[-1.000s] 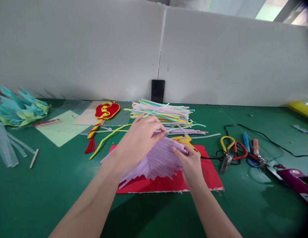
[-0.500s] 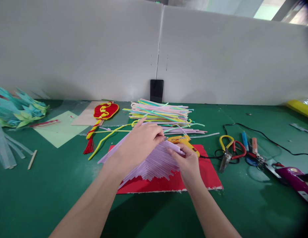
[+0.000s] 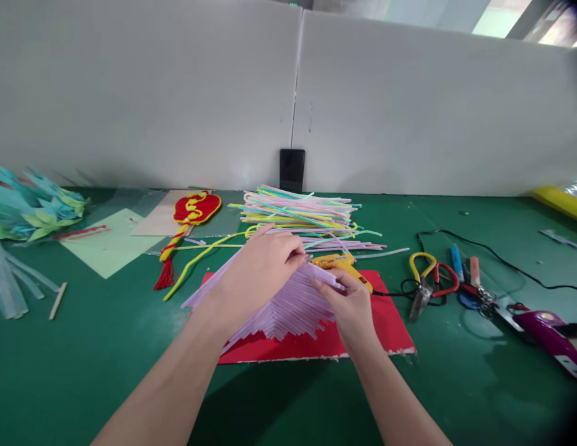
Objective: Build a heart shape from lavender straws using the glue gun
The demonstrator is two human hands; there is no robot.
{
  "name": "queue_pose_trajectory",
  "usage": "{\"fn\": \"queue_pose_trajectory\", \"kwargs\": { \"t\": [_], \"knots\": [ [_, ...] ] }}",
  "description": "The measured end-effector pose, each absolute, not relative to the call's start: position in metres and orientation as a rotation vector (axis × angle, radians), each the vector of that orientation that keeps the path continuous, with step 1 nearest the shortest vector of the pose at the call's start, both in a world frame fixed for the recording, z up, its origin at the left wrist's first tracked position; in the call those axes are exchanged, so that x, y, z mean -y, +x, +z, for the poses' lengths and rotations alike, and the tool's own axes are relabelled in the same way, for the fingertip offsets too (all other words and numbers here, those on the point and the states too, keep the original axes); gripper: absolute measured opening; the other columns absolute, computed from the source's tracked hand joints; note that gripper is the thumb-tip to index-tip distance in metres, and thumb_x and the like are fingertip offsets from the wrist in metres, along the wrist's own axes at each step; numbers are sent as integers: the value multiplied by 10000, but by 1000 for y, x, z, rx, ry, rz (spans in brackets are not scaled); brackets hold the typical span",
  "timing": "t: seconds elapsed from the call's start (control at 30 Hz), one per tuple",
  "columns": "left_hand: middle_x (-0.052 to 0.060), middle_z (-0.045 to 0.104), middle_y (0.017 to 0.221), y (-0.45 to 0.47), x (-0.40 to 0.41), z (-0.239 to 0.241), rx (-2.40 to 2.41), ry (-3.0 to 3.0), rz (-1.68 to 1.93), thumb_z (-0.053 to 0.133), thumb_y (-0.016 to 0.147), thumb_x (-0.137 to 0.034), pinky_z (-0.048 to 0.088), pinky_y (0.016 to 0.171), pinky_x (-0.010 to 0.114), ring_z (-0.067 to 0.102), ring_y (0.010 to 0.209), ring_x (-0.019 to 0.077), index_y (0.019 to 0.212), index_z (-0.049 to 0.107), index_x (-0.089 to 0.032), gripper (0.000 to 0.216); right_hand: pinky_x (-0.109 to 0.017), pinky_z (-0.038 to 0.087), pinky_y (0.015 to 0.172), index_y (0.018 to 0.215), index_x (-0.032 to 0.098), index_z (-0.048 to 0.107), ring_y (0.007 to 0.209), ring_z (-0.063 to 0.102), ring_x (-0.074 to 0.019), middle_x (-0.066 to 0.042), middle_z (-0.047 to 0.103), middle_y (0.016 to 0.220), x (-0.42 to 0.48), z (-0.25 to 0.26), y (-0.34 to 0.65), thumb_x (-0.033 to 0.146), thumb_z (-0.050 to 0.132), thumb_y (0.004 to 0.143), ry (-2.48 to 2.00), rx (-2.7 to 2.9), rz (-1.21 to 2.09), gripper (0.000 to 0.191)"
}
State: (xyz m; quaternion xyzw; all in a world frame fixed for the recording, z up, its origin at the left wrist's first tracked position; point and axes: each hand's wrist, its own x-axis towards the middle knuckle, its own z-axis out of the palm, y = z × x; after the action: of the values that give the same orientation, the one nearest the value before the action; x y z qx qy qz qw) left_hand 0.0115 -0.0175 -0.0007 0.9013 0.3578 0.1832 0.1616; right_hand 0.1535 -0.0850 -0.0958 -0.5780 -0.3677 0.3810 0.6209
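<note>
A panel of lilac pipe cleaners (image 3: 283, 313), laid side by side in a V pattern, is held tilted over a red board (image 3: 390, 322). My left hand (image 3: 263, 263) reaches across its upper edge, thumb and index finger pinched together there; the fingertips' exact hold is partly hidden. At the panel's right edge, my right hand (image 3: 352, 303) grips it between thumb and fingers. Just behind the right hand lies a yellow glue gun (image 3: 341, 263), its nozzle close to my left fingertips. Beyond the hands is a pile of pastel pipe cleaners (image 3: 300, 210).
A black phone (image 3: 292, 170) leans on the white partition. To the left are a red and yellow tasselled fan (image 3: 196, 207), green paper (image 3: 109, 241), glue sticks (image 3: 9, 285) and teal paper flowers (image 3: 37, 204). Scissors (image 3: 422, 272) and a purple-handled tool (image 3: 546, 331) lie right, beside a black cord (image 3: 493, 248).
Both hands keep nearly the same hold on the panel. The whole view has shifted very slightly; nothing on the table has visibly moved.
</note>
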Motion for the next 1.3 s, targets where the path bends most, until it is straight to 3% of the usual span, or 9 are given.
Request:
{"fn": "queue_pose_trajectory", "kwargs": {
  "t": [0.4,0.63,0.93,1.17,1.3],
  "knots": [
    [-24,621,782,10,20,-1,-899,2680,446,445,897,-212,312,1034,434,556,773,142,701,531,-189,216,-249,424,567,684,206,694,620,531,-135,18,621,617,83,-95,153,349,756,620,-1355,864,849,168],
    [-13,627,780,9,17,0,-980,2624,455,449,894,-212,376,970,412,549,791,162,693,526,-191,216,-310,492,714,871,225,706,789,626,-187,-23,703,832,83,-98,154,396,752,642,-1275,870,872,290],
    [-32,612,733,8,15,-2,-1025,2616,509,446,881,-170,345,998,415,530,714,137,676,507,-195,215,-296,484,604,812,187,700,664,594,-165,-36,676,736,82,-101,153,461,741,641,-1291,741,860,325],
    [-31,662,868,8,15,-5,-983,2625,537,438,904,-200,261,1074,429,576,833,146,826,603,-220,184,-309,501,623,808,188,697,683,609,-174,-37,676,722,82,-103,153,454,738,652,-1280,778,848,311],
    [-32,657,857,10,15,-5,-949,2635,514,433,905,-198,272,1066,416,574,816,139,802,590,-209,189,-314,509,655,801,197,704,703,623,-175,-33,689,733,81,-102,153,437,738,660,-1257,814,860,280]
  ]
}}
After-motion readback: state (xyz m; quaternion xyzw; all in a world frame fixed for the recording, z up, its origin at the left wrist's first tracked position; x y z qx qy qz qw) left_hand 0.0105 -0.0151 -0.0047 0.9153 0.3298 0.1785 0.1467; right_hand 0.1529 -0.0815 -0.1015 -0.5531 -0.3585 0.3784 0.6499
